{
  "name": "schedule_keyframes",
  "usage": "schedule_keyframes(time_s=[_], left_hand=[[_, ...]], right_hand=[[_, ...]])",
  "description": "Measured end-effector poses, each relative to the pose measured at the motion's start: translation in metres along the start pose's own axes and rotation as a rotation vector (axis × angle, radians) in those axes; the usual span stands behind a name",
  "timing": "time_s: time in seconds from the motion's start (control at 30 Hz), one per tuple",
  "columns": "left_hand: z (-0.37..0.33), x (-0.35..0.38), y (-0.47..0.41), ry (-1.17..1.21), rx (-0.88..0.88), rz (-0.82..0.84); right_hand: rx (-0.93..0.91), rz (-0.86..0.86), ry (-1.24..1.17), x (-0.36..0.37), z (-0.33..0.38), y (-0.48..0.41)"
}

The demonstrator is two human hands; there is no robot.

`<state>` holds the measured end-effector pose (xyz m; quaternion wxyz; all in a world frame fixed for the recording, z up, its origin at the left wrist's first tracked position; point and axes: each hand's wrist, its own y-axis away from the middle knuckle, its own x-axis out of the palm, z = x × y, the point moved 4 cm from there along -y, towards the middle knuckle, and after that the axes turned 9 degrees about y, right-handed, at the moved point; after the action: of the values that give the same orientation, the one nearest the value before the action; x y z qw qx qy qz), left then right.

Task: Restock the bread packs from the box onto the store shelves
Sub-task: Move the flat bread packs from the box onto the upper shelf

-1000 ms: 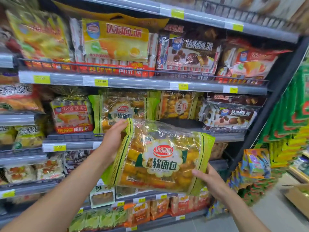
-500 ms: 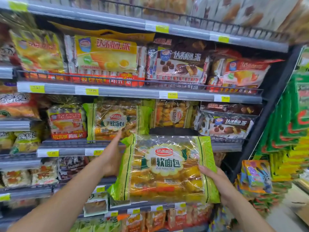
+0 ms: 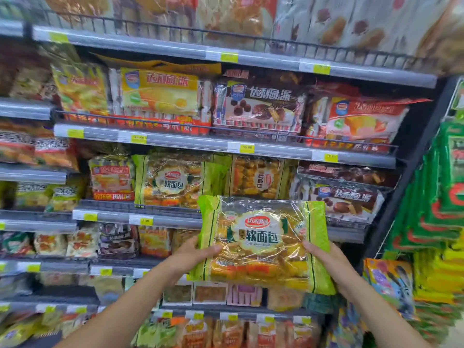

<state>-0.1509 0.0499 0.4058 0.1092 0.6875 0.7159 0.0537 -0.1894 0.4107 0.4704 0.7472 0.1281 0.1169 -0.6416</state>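
A store aisle of stocked snack shelving fills the view. Since a second ago the bread pack (image 3: 261, 242) has gone from tilted to level and face-on, and has risen until its top edge overlaps the shelf rail (image 3: 113, 217) just above both hands. The left hand (image 3: 193, 254) has slid from the pack's top corner down to its left edge and grips it there, thumb on the front. The right hand (image 3: 324, 257) grips the right edge likewise. The pack looks squared up for sliding in, not yet placed.

Count: one pack held, two hands on it, and two like packs shelved. The face-on pack (image 3: 173, 183) sits above the left hand, and the sideways pack (image 3: 258, 178) above and between the hands. No box shows.
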Motion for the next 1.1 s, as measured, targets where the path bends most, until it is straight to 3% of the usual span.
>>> schedule_keyframes(time_s=[0.4, 0.53, 0.73, 0.9, 1.1], left_hand=[[-0.028, -0.008, 0.014, -0.159, 0.247, -0.075], [-0.034, -0.007, -0.005, -0.185, 0.253, -0.174], [-0.054, 0.007, -0.052, -0.198, 0.280, -0.340], [-0.066, 0.020, -0.105, -0.173, 0.238, -0.489], [-0.080, 0.038, -0.174, -0.224, 0.242, -0.533]], right_hand=[[-0.015, -0.194, 0.248, 0.020, 0.023, -0.007], [-0.008, -0.298, 0.327, 0.025, 0.020, -0.026], [0.009, -0.392, 0.254, 0.023, 0.008, -0.076], [-0.065, -0.320, 0.224, 0.019, 0.002, -0.140], [-0.090, -0.251, 0.282, 0.019, 0.005, -0.216]])
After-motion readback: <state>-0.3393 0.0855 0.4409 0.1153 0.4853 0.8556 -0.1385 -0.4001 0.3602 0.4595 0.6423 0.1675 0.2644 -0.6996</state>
